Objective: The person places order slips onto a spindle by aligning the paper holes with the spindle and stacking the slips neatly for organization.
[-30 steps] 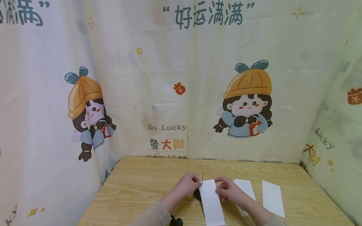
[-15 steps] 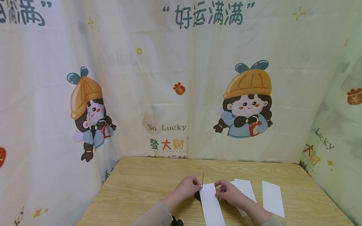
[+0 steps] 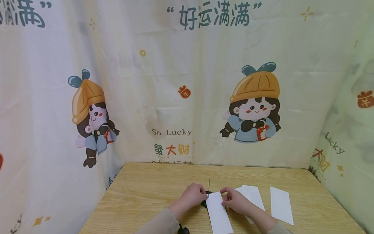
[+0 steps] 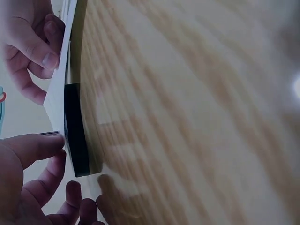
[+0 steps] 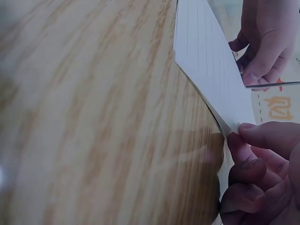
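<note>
A paper spike with a thin upright rod [image 3: 209, 185] and a black base [image 3: 204, 204] stands on the table. White lined paper [image 3: 219, 214] lies over the base, its top left corner at the rod. Whether the rod passes through the paper or beside it, I cannot tell. My left hand [image 3: 193, 194] pinches that corner between thumb and finger, right by the rod. My right hand [image 3: 235, 200] pinches the paper's right edge near the top. In the left wrist view the paper [image 4: 57, 96] sits close above the black base [image 4: 77, 131].
Two overlapping white sheets [image 3: 255, 197] lie right of my right hand, partly behind the forearm. Another sheet [image 3: 281, 205] lies farther right on the wooden table [image 3: 152, 182]. A black object [image 3: 184, 230] shows by my left sleeve. A printed curtain [image 3: 169, 107] hangs behind.
The paper and both hands have come down a little, toward the base. More of the rod now shows above the paper's corner. The sheets on the right have not moved.
</note>
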A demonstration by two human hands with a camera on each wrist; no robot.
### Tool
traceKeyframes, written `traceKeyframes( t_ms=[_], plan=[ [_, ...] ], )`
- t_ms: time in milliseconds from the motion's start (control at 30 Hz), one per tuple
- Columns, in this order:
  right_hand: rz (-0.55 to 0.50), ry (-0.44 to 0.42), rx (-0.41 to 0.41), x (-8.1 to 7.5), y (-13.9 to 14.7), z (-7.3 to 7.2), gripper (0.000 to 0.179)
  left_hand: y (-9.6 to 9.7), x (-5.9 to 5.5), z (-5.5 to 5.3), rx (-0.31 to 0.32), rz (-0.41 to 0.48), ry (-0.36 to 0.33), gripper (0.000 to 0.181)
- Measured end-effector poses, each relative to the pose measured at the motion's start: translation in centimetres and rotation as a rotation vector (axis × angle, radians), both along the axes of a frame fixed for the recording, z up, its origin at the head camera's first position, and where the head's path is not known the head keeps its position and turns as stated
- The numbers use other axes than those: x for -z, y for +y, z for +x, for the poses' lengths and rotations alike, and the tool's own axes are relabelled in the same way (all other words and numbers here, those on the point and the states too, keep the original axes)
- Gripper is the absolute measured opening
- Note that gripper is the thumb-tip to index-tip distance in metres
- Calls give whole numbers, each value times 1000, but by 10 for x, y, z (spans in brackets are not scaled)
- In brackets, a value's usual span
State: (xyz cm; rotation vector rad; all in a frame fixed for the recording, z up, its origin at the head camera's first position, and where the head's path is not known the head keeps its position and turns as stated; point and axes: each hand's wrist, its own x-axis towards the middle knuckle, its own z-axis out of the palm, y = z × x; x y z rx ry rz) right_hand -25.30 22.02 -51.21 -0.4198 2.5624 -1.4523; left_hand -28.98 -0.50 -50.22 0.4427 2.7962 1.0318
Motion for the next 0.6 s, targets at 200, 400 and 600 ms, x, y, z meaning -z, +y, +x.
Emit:
traceKeyframes(
  t_ms=[200, 400, 600],
  plan=[
    [50, 32, -10, -1, -1, 0, 38, 0, -1, 1, -5, -60, 18, 26],
    [75, 37, -3, -2, -2, 1, 38, 0, -3, 3, 1, -68, 41, 26],
    [94, 47, -1, -2, 1, 1, 37, -2, -2, 3, 0, -44, 42, 24]
  ],
)
